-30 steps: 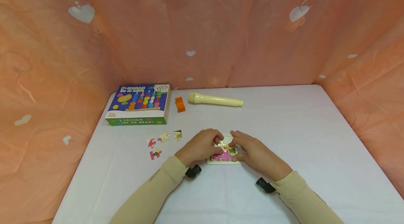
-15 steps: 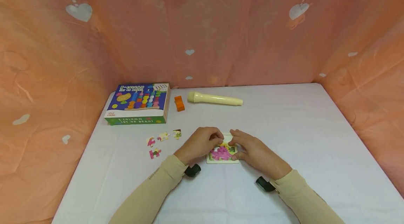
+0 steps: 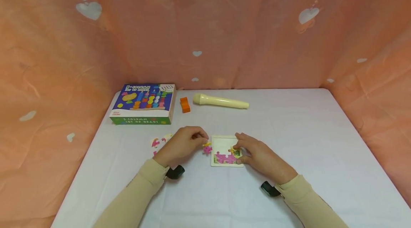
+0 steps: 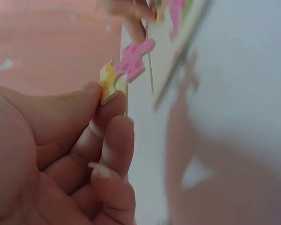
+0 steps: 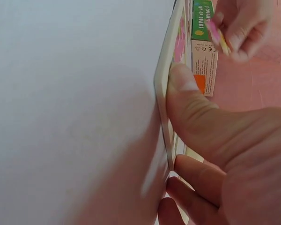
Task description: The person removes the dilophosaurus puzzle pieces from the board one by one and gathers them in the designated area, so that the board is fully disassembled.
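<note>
Between thumb and forefinger my left hand (image 3: 183, 143) pinches a pink and yellow jigsaw piece (image 4: 131, 61), held just left of the square puzzle tray (image 3: 221, 142). Pink pieces (image 3: 221, 158) lie along the tray's lower part, and its upper part shows bare cream board. At the tray's right side my right hand (image 3: 261, 155) grips the edge, thumb low and fingers higher up. In the right wrist view its thumb (image 5: 185, 89) lies on the tray's rim. Loose puzzle pieces (image 3: 155, 142) sit on the table to the left, partly hidden by my left hand.
A bead-set box (image 3: 142, 105) stands at the table's back left. Beside it lie an orange block (image 3: 184, 105) and a cream toy microphone (image 3: 221, 101). Orange cloth (image 3: 218, 28) hangs behind and on both sides of the white table (image 3: 289, 124).
My left hand has moved left from over the tray, carrying the pink and yellow jigsaw piece out of it. More bare board shows in the tray. My right hand stays at its edge.
</note>
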